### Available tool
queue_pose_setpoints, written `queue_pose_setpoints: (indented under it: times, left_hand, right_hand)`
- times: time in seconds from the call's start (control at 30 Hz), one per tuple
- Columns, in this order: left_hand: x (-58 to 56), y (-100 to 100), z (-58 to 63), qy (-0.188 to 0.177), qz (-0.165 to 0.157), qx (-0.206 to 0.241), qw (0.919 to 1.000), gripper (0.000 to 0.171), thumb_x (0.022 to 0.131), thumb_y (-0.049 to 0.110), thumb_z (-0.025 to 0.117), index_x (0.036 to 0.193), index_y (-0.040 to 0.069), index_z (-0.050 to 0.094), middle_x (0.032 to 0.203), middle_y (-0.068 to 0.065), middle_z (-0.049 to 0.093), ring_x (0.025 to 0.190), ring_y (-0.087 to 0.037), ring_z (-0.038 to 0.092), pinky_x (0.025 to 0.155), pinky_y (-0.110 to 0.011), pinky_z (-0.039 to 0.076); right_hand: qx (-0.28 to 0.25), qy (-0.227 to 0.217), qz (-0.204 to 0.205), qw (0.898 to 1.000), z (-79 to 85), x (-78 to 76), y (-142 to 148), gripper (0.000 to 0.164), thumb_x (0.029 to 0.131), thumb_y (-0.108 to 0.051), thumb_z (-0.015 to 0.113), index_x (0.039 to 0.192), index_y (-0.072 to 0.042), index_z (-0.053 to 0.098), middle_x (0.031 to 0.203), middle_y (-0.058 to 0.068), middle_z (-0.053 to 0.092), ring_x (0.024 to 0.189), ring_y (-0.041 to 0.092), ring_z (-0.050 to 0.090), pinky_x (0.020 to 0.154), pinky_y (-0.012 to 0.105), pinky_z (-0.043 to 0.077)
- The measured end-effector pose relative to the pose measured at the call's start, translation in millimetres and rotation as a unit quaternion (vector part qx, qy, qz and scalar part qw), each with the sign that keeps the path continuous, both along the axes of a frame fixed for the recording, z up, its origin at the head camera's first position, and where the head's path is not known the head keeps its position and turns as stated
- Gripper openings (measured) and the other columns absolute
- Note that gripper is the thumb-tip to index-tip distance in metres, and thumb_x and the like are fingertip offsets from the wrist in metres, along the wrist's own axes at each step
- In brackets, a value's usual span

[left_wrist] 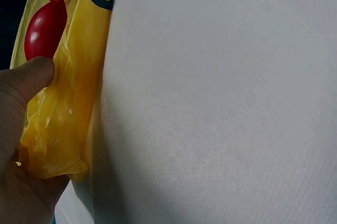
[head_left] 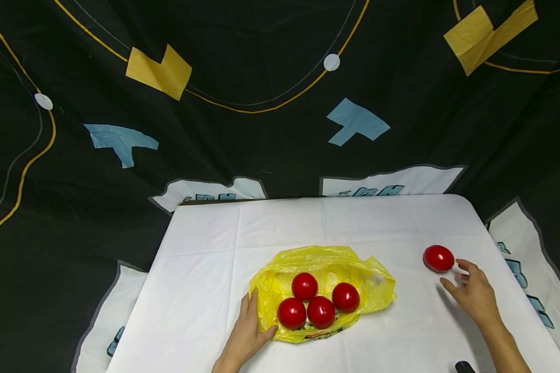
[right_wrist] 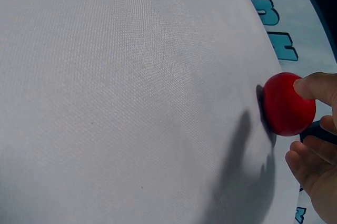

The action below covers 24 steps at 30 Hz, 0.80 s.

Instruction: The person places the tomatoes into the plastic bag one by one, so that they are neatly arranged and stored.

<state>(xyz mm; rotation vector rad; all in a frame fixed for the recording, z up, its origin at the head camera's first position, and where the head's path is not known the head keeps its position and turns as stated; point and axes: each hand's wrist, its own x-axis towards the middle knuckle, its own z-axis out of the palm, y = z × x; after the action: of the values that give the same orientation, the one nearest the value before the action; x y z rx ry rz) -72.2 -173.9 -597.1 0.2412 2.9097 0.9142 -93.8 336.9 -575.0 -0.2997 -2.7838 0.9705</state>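
Observation:
A crinkled yellow plastic bag point(head_left: 317, 255) lies on the white-covered table with several shiny red balls point(head_left: 321, 312) resting in its opening. My left hand point(head_left: 251, 327) grips the bag's left end. In the left wrist view, the thumb point(left_wrist: 36, 75) lies over the plastic beside a red ball point(left_wrist: 46, 30), with the other fingers mostly hidden. Off to the right sits a single red ball point(head_left: 438, 258). My right hand point(head_left: 477, 296) is just at its near right side, fingers parted and loosely bent. In the right wrist view, a fingertip overlaps this ball point(right_wrist: 287, 109); I cannot tell whether it touches.
The white tabletop point(head_left: 205, 228) has rounded far corners and drops to a dark cloth point(head_left: 242, 150) with yellow and blue patches. A small black object point(head_left: 464, 367) shows at the near edge, left of my right forearm.

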Motion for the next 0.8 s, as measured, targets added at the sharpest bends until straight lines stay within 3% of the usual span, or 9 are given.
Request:
queue_pose_setpoints:
  times: [0.23, 0.8]
  left_hand:
    - [-0.1, 0.1, 0.6, 0.000, -0.003, -0.001, 1.0000, 0.103, 0.074, 0.036, 0.079, 0.147, -0.006, 0.019, 0.143, -0.023, 0.026, 0.126, -0.036, 0.043, 0.101, -0.042, 0.042]
    - [-0.2, 0.2, 1.3, -0.005, 0.001, -0.001, 1.0000, 0.103, 0.074, 0.036, 0.080, 0.147, -0.006, 0.019, 0.144, -0.024, 0.026, 0.125, -0.036, 0.044, 0.101, -0.042, 0.043]
  right_hand:
    - [-0.007, -0.020, -0.006, 1.000, -1.5, -3.3, 2.2, 0.067, 0.085, -0.019, 0.070, 0.132, 0.013, 0.033, 0.120, 0.036, 0.039, 0.102, 0.055, 0.050, 0.078, 0.061, 0.049]
    - [-0.013, -0.032, -0.006, 0.999, -5.1, -7.7, 2.7, 0.071, 0.087, -0.025, 0.068, 0.132, 0.015, 0.032, 0.118, 0.037, 0.041, 0.104, 0.054, 0.050, 0.080, 0.062, 0.047]
